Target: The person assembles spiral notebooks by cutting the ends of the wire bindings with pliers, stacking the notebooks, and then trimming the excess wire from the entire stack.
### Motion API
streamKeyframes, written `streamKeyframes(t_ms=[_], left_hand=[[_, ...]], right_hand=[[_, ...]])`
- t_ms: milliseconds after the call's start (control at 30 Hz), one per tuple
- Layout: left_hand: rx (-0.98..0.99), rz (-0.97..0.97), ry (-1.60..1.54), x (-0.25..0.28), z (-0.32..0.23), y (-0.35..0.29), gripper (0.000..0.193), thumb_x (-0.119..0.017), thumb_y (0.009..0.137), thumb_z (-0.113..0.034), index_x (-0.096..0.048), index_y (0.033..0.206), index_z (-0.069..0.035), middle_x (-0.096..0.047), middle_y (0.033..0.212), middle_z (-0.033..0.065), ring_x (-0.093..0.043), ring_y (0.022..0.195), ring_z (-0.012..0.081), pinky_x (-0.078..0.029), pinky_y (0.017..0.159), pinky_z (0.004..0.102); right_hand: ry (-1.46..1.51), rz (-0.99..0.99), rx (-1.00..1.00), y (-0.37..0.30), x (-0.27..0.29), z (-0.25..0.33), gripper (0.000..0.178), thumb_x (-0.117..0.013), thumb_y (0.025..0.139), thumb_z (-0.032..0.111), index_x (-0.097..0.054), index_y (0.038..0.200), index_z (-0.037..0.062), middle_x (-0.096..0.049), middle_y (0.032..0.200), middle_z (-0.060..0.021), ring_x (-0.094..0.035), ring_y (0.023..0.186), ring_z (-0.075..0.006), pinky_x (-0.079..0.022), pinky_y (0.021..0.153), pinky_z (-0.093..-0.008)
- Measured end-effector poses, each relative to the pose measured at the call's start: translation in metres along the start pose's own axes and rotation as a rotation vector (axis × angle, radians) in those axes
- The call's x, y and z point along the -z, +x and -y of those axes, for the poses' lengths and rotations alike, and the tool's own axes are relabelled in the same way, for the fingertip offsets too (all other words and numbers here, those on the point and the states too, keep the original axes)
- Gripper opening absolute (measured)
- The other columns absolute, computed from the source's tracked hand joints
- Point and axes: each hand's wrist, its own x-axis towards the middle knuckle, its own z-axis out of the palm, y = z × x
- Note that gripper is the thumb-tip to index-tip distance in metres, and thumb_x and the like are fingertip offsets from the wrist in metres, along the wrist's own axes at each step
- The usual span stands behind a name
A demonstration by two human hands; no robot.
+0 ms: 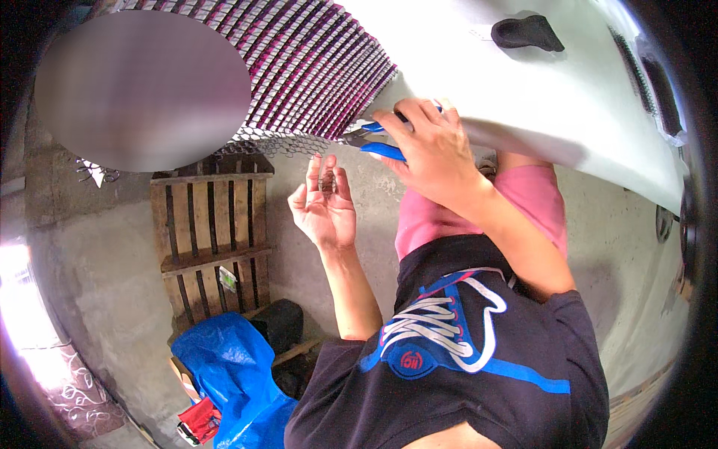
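Note:
Blue-handled pliers point(381, 147) are gripped in my right hand point(432, 153), their jaws at the lower right edge of a panel point(321, 63) of silver and purple rows. Grey wire-like loops point(288, 144) run along that edge. My left hand point(326, 206) is palm up just below the loops, fingers raised and slightly apart. A small clump of dark wire-like pieces point(327, 183) rests against its fingers; the exact kind is too small to tell. The plier tips are partly lost against the panel's edge.
A white surface point(508, 90) bearing a black pad-shaped object point(527, 33) spans the upper right. A wooden pallet point(213, 239) leans on the wall at left. Below it lie a blue sheet point(232, 374) and a red item point(200, 420). A blurred oval covers the upper left.

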Motion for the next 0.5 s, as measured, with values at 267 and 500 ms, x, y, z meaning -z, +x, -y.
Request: streamKeyframes(t_ms=[267,500], left_hand=[[-0.378,0.019,0.607,-0.017,0.013,0.022,0.030,-0.061,0.088,-0.014,-0.055,0.115,-0.001,-0.059,0.096,0.0013,-0.054,0.081,0.0066,-0.046,0.071,0.0187],[-0.471,-0.071,0.761,-0.025,0.020,0.020,0.028,-0.063,0.088,-0.014,-0.059,0.112,0.000,-0.059,0.089,-0.0019,-0.051,0.076,0.0039,-0.043,0.071,0.0178]], right_hand=[[-0.008,0.014,0.002,0.008,-0.005,0.008,0.042,-0.071,0.070,0.030,-0.057,0.107,0.0138,-0.056,0.095,-0.0063,-0.054,0.095,-0.0239,-0.040,0.085,-0.0454],[-0.071,0.003,0.042,0.008,-0.009,0.009,0.037,-0.071,0.070,0.033,-0.059,0.097,0.0122,-0.055,0.086,-0.0044,-0.056,0.083,-0.0221,-0.043,0.070,-0.0372]])
